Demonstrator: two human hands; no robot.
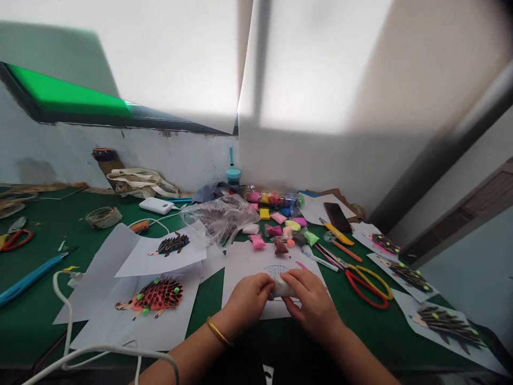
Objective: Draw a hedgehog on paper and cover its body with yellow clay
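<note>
Clay bits lie just beyond fingertips, scissors just right of right hand. Left hand & right hand pinch white clay lump from both ends w/ fingertips. Its long axis runs hand to hand, over the paper sheet.

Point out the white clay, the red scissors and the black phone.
white clay (282,289), head view, bare middle between the hands
red scissors (366,291), head view, red handle loop
black phone (337,216), head view, screen centre
</note>
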